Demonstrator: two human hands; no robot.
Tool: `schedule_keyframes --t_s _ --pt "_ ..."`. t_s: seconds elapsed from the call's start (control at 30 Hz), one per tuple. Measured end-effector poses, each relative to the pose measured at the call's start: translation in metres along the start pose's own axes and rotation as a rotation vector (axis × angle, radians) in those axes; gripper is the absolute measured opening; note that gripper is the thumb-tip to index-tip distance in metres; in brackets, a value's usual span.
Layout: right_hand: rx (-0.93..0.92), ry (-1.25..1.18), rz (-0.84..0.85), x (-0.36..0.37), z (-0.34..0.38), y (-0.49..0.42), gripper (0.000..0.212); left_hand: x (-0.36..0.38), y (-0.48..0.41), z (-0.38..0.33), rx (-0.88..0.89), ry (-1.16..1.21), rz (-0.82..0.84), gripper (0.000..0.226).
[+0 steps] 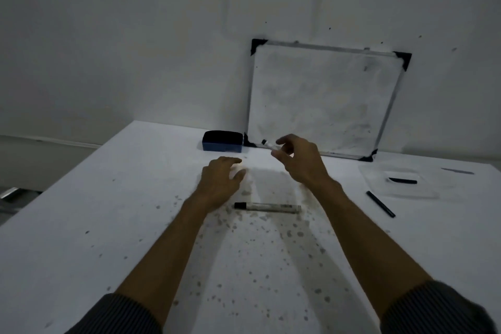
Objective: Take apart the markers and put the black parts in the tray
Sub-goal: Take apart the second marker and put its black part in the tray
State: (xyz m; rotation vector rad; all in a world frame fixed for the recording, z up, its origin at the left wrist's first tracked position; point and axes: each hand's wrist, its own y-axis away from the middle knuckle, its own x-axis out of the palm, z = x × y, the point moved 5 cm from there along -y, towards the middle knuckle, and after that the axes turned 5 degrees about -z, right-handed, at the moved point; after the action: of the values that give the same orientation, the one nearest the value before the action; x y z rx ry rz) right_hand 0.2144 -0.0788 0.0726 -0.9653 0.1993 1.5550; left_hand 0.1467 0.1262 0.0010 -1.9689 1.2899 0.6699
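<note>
- While the right hand [301, 160] pinches a small white marker piece [269, 144] just in front of the whiteboard [320, 97], the left hand [221, 180] hovers empty with its fingers spread.
- Nearer the person than the whiteboard lies a marker [267, 207], black cap on.
- Right of it, the clear tray [379, 187] holds one black part [402, 180]; a black pen-like piece [380, 203] lies beside it.
- Judged step: mid-disassembly; next, pull off the remaining black piece and carry it to the tray.

wall [135, 35]: plain white, pocked | table [81, 211]: white, speckled | light: dim
</note>
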Motion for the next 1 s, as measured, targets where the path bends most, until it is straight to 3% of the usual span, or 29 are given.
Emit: schedule_keyframes --t_s 0.2,0.5,0.57,0.67,0.73,0.87,1.0 --pt "-0.092 0.209 0.100 0.057 -0.032 -0.038 0.022 0.029 -0.012 0.026 0.126 -0.235 -0.019 0.057" --pt "-0.163 0.236 0.029 0.065 -0.036 -0.031 0.035 0.030 -0.011 0.025 0.145 -0.243 0.002 0.060" --pt "-0.178 0.219 -0.018 0.058 -0.033 -0.018 0.033 0.026 -0.009 0.021 0.144 -0.198 0.011 0.049" --pt "-0.128 0.067 -0.039 0.043 -0.029 0.008 0.028 0.017 0.001 0.004 0.091 0.104 0.009 0.036" --pt "-0.054 0.010 -0.002 0.031 -0.030 0.028 0.022 0.014 0.013 -0.014 0.106 0.235 0.025 0.031" --pt "0.050 0.006 0.143 0.008 -0.041 0.071 0.027 0.017 0.048 -0.042 0.218 0.149 0.059 0.028" --pt "-0.037 0.098 0.234 -0.003 -0.049 0.113 0.039 0.025 0.080 -0.050 0.386 0.004 0.010 0.031"
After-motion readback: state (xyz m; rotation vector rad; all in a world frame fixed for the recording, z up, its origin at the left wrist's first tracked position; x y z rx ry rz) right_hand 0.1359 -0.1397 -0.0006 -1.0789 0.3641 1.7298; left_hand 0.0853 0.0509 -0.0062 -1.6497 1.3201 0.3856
